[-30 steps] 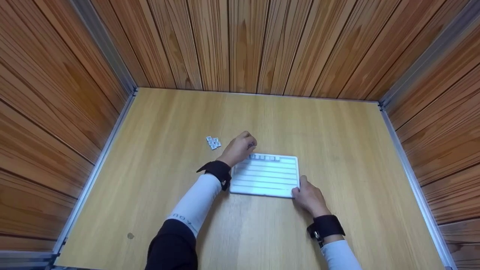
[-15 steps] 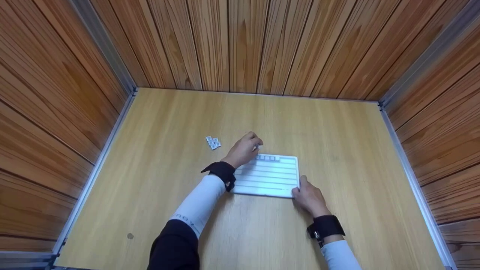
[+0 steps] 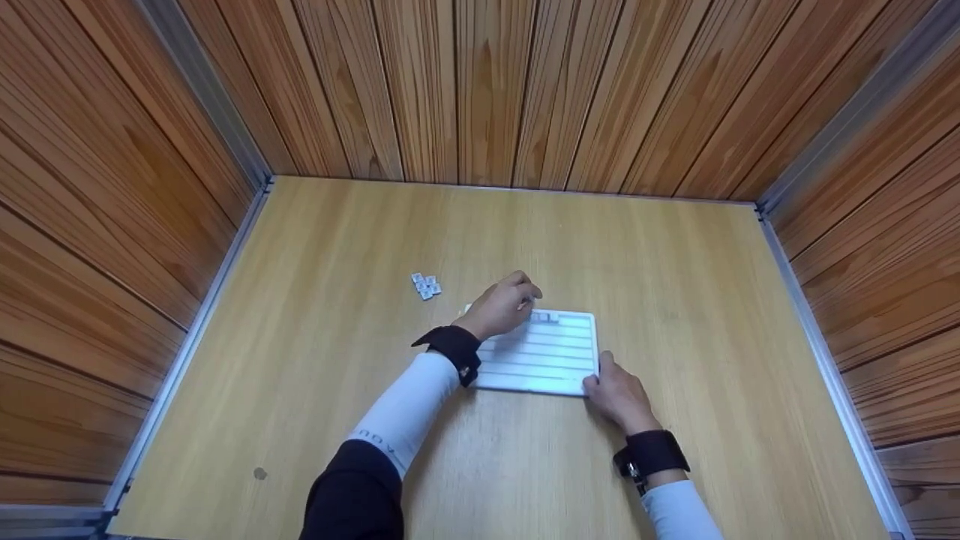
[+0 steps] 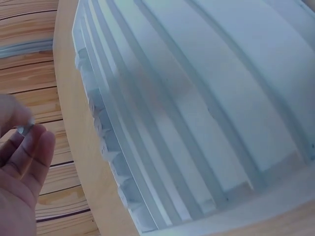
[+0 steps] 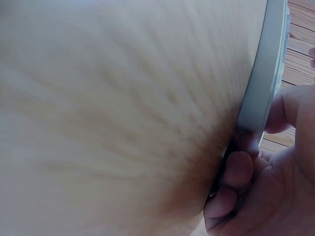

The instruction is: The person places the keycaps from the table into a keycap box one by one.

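Note:
A white ridged board [image 3: 536, 367] lies in the middle of the table. In the left wrist view several small pale tiles [image 4: 112, 142] stand in a row along its far edge. My left hand [image 3: 505, 306] is over that edge, hiding part of the row in the head view. Its thumb and fingertips pinch a small shiny tile [image 4: 24, 129], mostly covered by the fingers. My right hand [image 3: 621, 390] grips the board's near right corner. The right wrist view shows its thumb on top and its fingers [image 5: 238, 168] curled at the board's side [image 5: 260, 88].
A small cluster of similar tiles [image 3: 426, 286] lies on the table [image 3: 337, 247], to the left beyond the board. Wood-plank walls [image 3: 487, 90] enclose the table at the back and both sides. A dark round spot [image 3: 260, 473] marks the tabletop near the front left.
My left hand has moved right along the board's far edge, uncovering the left part of the board's rim and covering more of the tile row. The right hand and board stay in place.

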The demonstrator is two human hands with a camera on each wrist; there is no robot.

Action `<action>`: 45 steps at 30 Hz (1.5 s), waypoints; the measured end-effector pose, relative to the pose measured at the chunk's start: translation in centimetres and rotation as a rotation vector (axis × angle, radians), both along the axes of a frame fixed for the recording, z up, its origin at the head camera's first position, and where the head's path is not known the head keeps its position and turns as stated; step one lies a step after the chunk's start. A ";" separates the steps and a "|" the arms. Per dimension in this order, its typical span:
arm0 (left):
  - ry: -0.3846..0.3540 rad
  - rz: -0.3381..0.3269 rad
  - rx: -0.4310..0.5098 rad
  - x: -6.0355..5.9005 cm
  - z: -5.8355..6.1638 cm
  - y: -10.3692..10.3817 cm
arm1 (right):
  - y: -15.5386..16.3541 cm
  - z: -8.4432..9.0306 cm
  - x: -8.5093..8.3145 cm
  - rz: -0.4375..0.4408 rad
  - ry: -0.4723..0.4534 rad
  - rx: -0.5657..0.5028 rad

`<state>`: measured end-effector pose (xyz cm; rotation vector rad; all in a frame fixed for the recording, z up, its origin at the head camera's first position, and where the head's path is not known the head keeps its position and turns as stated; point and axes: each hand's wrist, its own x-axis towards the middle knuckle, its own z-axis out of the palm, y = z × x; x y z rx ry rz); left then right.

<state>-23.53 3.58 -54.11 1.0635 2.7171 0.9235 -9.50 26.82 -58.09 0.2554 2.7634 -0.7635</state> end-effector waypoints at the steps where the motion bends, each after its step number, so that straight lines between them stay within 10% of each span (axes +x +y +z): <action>1: 0.003 -0.001 -0.002 0.0 0.0 0.1 | 0.0 0.0 0.0 -0.001 0.000 -0.001; 45: 0.076 0.002 -0.245 0.9 -2.7 7.6 | -0.1 0.0 -0.1 -0.023 -0.013 0.002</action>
